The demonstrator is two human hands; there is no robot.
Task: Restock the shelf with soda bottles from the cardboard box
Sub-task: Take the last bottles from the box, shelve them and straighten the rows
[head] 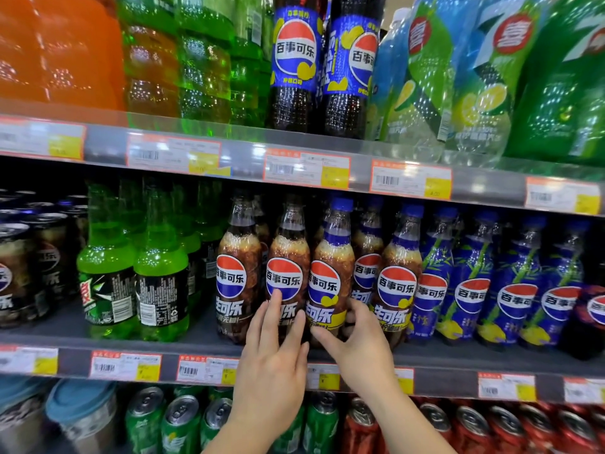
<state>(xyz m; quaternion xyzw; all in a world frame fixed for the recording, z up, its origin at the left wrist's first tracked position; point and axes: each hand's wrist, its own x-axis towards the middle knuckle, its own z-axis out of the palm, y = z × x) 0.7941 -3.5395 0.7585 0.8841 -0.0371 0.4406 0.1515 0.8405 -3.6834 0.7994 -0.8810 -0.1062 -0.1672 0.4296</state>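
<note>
On the middle shelf [203, 332] stands a row of small cola bottles. My right hand [360, 348] wraps the lower part of a blue-capped cola bottle [330, 257] with a yellow lemon label, thumb on its left and fingers curled behind its right side. My left hand [271, 362] lies with spread fingers against the front of the neighbouring black-capped cola bottle [288, 250], holding nothing. Both bottles stand upright at the shelf's front edge. No cardboard box is in view.
Green soda bottles [160, 283] and dark cans [19, 267] stand to the left, blue-labelled cola bottles [471, 283] to the right. The upper shelf [242, 158] holds large bottles. Cans [180, 421] fill the shelf below. Price tags line the shelf rails.
</note>
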